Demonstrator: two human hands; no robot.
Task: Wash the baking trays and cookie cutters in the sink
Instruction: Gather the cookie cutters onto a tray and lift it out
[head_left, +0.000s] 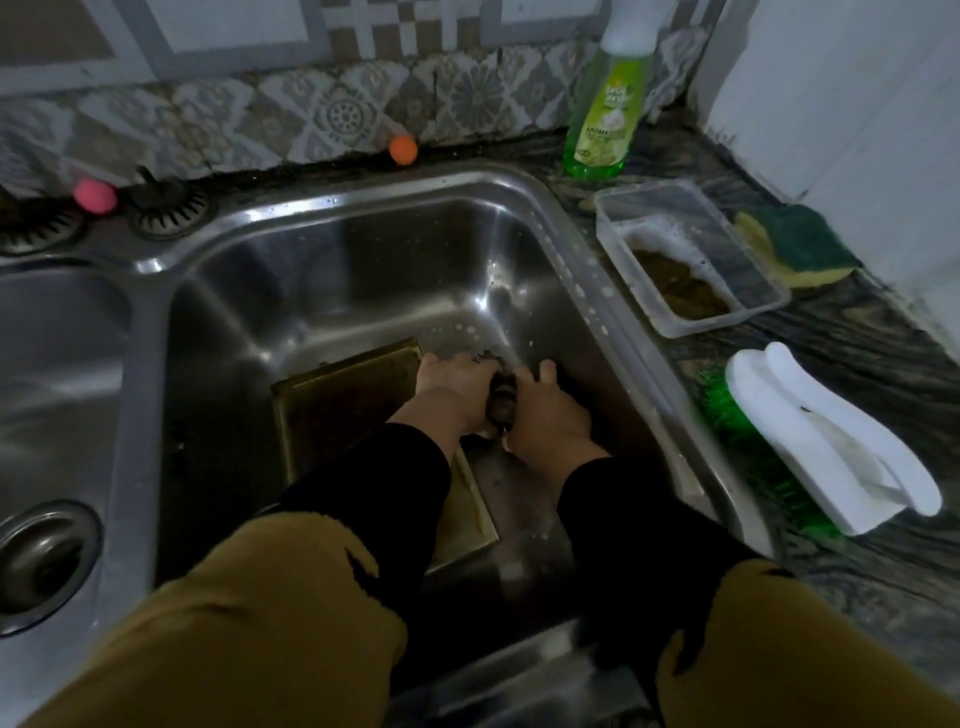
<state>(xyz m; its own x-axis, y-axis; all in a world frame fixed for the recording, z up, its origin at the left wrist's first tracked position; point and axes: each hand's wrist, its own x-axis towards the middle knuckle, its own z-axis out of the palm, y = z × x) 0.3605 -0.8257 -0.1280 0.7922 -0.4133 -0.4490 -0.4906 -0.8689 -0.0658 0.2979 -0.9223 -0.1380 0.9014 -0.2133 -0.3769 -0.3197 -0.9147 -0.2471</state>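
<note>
Both of your hands were down in the right-hand basin of the stainless steel double sink (363, 187), meeting over a small dark object (501, 400) too dim and blurred to name — possibly a cookie cutter, though that was only a guess. Your left hand (452, 387) curled its fingers around the object's left side, and your right hand (545, 415) curled around its right side, so the two hands gripped it together.

A dull, brownish rectangular metal baking tray (337, 400) lay flat on the sink floor, directly under and to the left of your left hand. Its long axis ran from the far left toward the near right, roughly along the line of your left forearm. Your left hand was the nearer one; the tray's far right corner sat just beside its knuckles, while your right hand was past the tray's right edge.

On the dark counter to the right stood a green bottle of dish liquid with a white cap (602, 114). Its label showed the word "AROMA"; the brand lettering above it was too blurred to read. Nearer you along that counter sat a clear plastic tub of murky, foamy water (685, 260), a green and yellow sponge (800, 244) and a white-handled scrubbing brush with green bristles (810, 441) — all untouched.
</note>
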